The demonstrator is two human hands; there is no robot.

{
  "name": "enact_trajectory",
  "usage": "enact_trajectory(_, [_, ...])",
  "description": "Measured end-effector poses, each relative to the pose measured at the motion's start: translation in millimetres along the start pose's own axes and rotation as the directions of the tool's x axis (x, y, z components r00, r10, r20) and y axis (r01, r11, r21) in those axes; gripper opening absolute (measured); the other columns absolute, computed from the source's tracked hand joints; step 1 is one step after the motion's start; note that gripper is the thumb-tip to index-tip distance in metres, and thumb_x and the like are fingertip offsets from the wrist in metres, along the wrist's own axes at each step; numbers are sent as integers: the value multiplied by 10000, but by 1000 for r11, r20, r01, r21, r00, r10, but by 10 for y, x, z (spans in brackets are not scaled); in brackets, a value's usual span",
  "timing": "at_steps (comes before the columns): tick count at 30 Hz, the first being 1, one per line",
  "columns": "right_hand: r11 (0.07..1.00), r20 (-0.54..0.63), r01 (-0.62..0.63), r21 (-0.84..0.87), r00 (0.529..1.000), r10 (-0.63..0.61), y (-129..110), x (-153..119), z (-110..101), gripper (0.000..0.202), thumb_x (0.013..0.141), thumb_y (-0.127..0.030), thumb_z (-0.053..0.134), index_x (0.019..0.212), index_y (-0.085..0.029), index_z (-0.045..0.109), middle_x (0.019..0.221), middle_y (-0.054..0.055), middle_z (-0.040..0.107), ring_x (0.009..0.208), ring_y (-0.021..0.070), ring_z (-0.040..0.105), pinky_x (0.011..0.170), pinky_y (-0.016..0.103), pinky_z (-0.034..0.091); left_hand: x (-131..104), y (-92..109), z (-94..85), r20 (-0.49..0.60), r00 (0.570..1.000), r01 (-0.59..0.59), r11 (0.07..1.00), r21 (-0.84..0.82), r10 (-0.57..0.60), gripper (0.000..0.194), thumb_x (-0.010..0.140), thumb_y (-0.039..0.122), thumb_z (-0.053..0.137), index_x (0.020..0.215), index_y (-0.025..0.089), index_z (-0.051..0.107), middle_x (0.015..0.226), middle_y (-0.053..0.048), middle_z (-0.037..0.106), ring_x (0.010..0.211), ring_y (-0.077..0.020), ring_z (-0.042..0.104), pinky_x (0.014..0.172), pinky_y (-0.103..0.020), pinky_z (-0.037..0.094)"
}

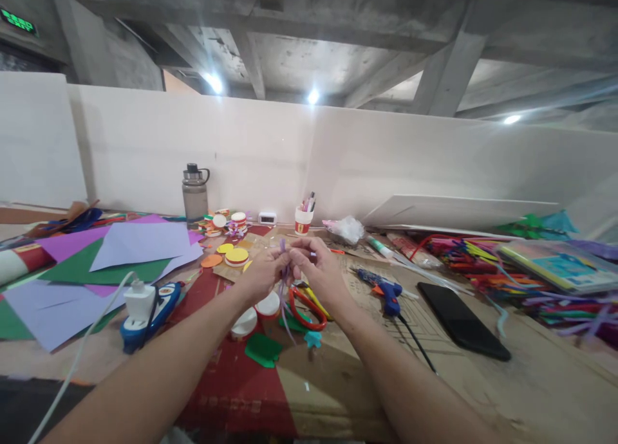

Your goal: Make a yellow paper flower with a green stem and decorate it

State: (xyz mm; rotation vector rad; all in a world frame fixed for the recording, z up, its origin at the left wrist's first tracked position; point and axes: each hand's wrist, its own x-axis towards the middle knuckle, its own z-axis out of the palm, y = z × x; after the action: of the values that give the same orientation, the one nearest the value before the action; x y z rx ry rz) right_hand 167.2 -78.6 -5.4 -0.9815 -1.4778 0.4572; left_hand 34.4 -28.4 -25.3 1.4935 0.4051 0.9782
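Note:
Near the middle of the table, my left hand (264, 271) and my right hand (316, 267) meet with their fingers closed on thin purple strips (286, 315). The strip ends stick up a little above the fingers and hang down below them. Scissors with red handles (309, 310) lie just under my right hand. White round lids (255, 312) sit below my left hand, with a green piece (263, 349) and a small blue star shape (313, 339) nearby. Yellow discs (236, 257) are left of the hands.
A blue glue gun (389, 295) and a black phone (462, 320) lie at the right, beyond them colourful strips (570, 302). Purple and green sheets (140, 248) and a power strip (152, 318) are left. Behind stand a bottle (195, 196) and a pen cup (303, 221).

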Motion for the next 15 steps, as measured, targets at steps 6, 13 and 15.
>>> enact_trajectory(6, [994, 28, -79, 73, 997, 77, -60, -5, 3, 215, 745, -404, 688, 841, -213, 666, 836, 30, 623, 664, 156, 578, 542, 276, 476, -41, 78, 54, 61, 997, 44, 982, 181, -56, 498, 836, 584, 550, 639, 132, 617, 608, -44, 613, 497, -102, 509, 511, -233, 396])
enact_trajectory(13, [970, 45, -185, 158, 983, 180, -108, -4, -7, 209, 744, -381, 663, 744, -173, 649, 824, 25, 597, 463, 88, 506, 409, 252, 403, -64, 120, 160, 65, 993, 92, 984, 150, -102, 474, 810, 602, 575, 788, 134, 654, 589, -31, 620, 472, -116, 532, 475, -232, 414])
enact_trajectory(15, [979, 9, -150, 141, 989, 150, -100, 8, -16, 186, 740, -361, 663, 727, -176, 667, 840, 31, 611, 542, 103, 538, 483, 256, 435, -66, 108, 176, 64, 992, 99, 988, 122, -108, 484, 802, 608, 583, 884, 138, 662, 619, -30, 640, 481, -120, 547, 475, -231, 424])
